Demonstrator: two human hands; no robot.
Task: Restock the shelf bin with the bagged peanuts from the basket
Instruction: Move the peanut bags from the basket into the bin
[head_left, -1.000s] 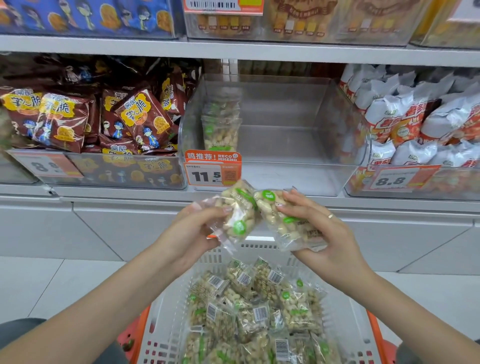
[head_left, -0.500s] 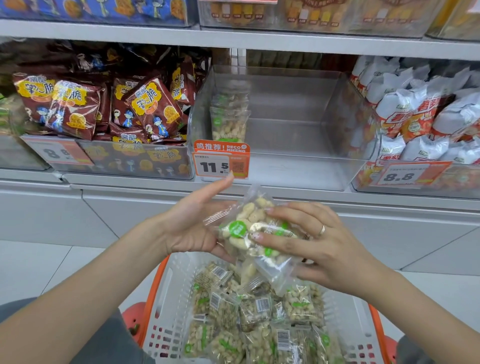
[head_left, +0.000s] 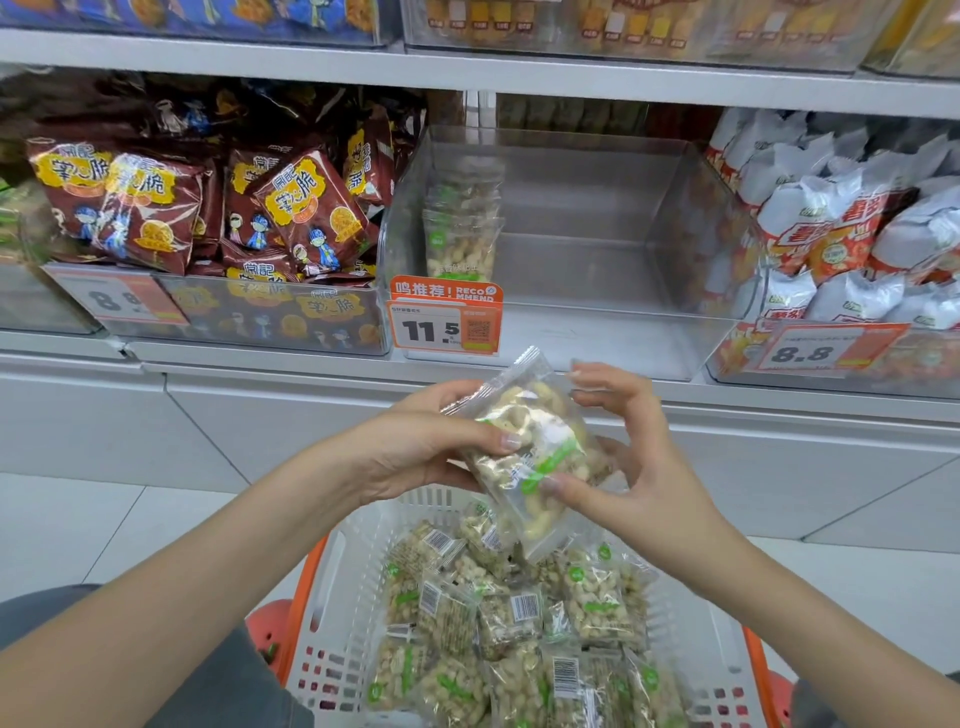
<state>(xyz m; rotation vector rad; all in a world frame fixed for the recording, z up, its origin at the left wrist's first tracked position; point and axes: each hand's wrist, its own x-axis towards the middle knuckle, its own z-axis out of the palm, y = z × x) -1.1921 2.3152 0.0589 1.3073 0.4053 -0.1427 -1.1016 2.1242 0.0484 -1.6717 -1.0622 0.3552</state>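
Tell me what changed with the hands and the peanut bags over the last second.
The two bags held side by side were stacked into one bundle, now gripped by the left hand, thumb on top; the right hand steadies it with its thumb. The basket and clear bin are unchanged.

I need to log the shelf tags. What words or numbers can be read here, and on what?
"11.5": price tag on the clear bin.
"RECOMMEND": orange sign above that tag.
"8.8": right price tag.
"8.8", partly blurred: left price tag.
Printing on the brown snack bags and barcodes on the basket's peanut bags: too small to read.
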